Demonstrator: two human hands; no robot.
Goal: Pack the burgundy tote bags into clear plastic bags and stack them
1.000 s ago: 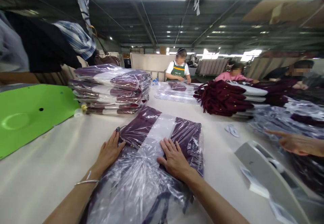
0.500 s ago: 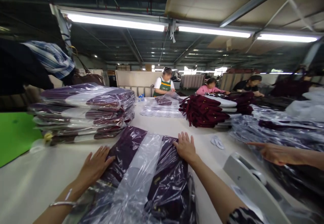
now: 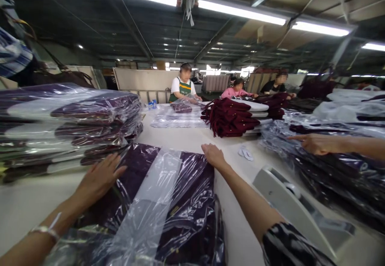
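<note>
In front of me on the white table lies a dark purple folded garment in a clear plastic bag (image 3: pixel 192 194), with a pale strip down its middle. My left hand (image 3: pixel 100 176) is beside its upper left edge, fingers stretched out and slightly blurred. At the upper right corner of the bag is my right hand (image 3: pixel 213 156), open, its fingers lying over the edge. More bagged garments seem to lie under the top one. To the left stands a stack of bagged garments (image 3: pixel 96 105), close beyond my left hand.
A grey plastic device (image 3: pixel 288 206) sits right of my right forearm, near small white tags (image 3: pixel 246 154). Another person's hand (image 3: pixel 319 144) points over bagged garments (image 3: pixel 331 178). Maroon garments (image 3: pixel 231 115) are piled farther back. Several people work beyond.
The view has swung right and tilted down slightly. My left hand has slid outward to the left from the bag; my right hand stays at its upper right corner.
</note>
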